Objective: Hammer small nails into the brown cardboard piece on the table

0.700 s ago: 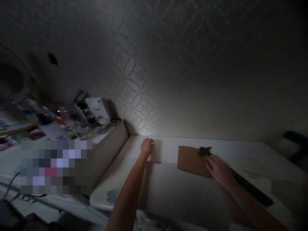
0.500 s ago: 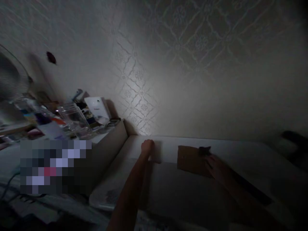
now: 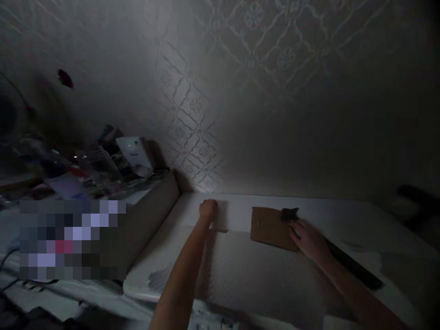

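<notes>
My left hand [image 3: 208,211] is closed in a fist on the white tabletop near the wall; what lies in its fingers, if anything, is hidden. Just below it runs the edge of a pale textured sheet [image 3: 261,270] that covers the front of the table. Further right, my right hand [image 3: 311,239] grips the right edge of a flat brown piece of cardboard [image 3: 270,229], with fingers curled at that edge. A small dark pointed thing [image 3: 289,214], too dim to name, sits by the fingertips. Behind the right wrist lies a long dark strip [image 3: 357,266].
A raised panel [image 3: 154,220] bounds the table on the left. Beyond it are a white box [image 3: 135,151] and cluttered clear containers [image 3: 99,172]. Patterned wallpaper [image 3: 202,128] covers the wall behind. A dark object [image 3: 412,195] stands at the far right. The room is dim.
The view has shifted slightly, and the sheet and table look brighter. Both hands and the cardboard keep nearly the same places on the table.
</notes>
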Motion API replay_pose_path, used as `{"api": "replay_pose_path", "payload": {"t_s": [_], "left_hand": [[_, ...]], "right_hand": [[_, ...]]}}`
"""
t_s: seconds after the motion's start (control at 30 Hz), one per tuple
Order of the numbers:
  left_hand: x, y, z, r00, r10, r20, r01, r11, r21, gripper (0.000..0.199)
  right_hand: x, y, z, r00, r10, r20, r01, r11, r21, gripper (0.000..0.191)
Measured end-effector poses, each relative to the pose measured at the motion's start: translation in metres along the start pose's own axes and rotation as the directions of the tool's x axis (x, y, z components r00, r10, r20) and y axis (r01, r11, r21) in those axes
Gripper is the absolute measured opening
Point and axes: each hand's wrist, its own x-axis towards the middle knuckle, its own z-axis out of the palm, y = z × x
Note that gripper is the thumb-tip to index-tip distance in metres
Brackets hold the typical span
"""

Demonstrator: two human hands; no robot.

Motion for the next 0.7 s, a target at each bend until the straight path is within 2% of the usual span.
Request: {"api": "replay_pose_path", "payload": {"t_s": [0.5, 0.7], "left_hand": [[0.002, 0.01, 0.002, 0.999, -0.036, 0.03, 0.034, 0.998, 0.05, 0.027], [0.0, 0.016, -0.003, 0.999, -0.025, 0.036, 0.025, 1.0, -0.01, 0.026]], "right_hand": [[0.001, -0.003, -0.002, 1.0, 0.009, -0.003, -0.009, 0.999, -0.04, 0.028], [0.001, -0.005, -0.004, 1.0, 0.015, 0.006, -0.015, 0.999, -0.045, 0.028]]}}
